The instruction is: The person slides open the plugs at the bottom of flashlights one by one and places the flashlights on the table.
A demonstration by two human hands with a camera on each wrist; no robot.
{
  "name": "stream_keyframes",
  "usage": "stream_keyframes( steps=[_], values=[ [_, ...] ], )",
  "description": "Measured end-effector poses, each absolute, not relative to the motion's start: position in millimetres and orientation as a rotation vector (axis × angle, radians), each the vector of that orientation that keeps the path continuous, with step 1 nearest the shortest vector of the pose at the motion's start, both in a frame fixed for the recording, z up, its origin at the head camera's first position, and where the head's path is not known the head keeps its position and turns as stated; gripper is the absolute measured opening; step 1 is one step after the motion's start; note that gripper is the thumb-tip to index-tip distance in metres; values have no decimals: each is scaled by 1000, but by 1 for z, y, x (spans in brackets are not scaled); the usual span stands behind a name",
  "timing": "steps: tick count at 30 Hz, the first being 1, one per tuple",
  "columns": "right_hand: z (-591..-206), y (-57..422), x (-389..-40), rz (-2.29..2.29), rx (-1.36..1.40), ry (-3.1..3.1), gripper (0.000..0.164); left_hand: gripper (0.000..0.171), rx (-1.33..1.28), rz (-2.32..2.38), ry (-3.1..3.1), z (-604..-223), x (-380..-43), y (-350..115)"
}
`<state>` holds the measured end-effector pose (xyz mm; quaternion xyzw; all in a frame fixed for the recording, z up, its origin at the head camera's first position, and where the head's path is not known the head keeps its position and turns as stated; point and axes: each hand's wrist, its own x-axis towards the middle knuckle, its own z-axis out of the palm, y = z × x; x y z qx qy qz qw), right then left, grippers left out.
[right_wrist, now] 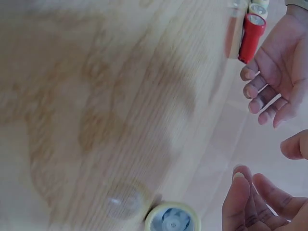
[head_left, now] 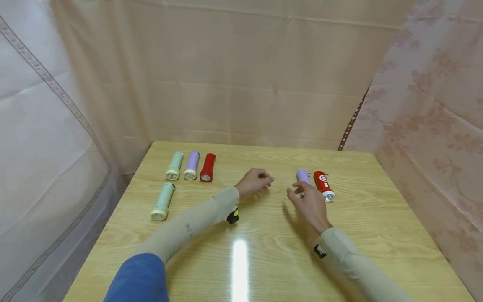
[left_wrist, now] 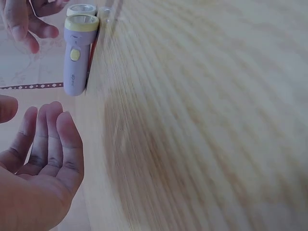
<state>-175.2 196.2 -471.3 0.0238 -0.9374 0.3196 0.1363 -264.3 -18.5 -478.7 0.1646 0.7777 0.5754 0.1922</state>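
Observation:
Over the middle of the table, my left hand (head_left: 255, 182) hovers with loosely bent fingers and nothing in its grasp. My right hand (head_left: 310, 206) is empty too, its fingers spread and slightly curved, close by a light purple flashlight (head_left: 303, 176) whose lamp end it covers in the head view. The left wrist view gives that flashlight (left_wrist: 77, 62) in full, with a pale yellow head and a yellow switch. Right beside it lies a red flashlight (head_left: 323, 184) with a white head. In the right wrist view, a yellow-rimmed lamp end (right_wrist: 173, 221) shows near my right fingers.
At the back left, a mint green flashlight (head_left: 175, 165), a purple flashlight (head_left: 192, 163) and a red flashlight (head_left: 208, 166) form a row. Another mint green flashlight (head_left: 163, 201) lies nearer. Cloth curtains (head_left: 245, 84) enclose the wooden table (head_left: 271, 268) behind and on both sides.

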Motion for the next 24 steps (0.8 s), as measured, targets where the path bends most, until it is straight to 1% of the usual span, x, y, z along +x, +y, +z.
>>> stream_keyframes(
  steps=[7, 14, 21, 24],
  values=[
    [-471, 186, -172, 924, 123, -2702, 36, 39, 487, 1630, 2140, -478, -254, -32],
    [-477, 179, -170, 957, 147, -2758, 38, 40, 477, 1624, 2126, -480, -243, -47],
    [-479, 169, -167, 995, 165, -2800, 39, 36, 456, 1606, 2124, -481, -234, -61],
    [-479, 165, -165, 1012, 180, -2821, 39, 39, 460, 1594, 2127, -481, -230, -66]
  ],
)
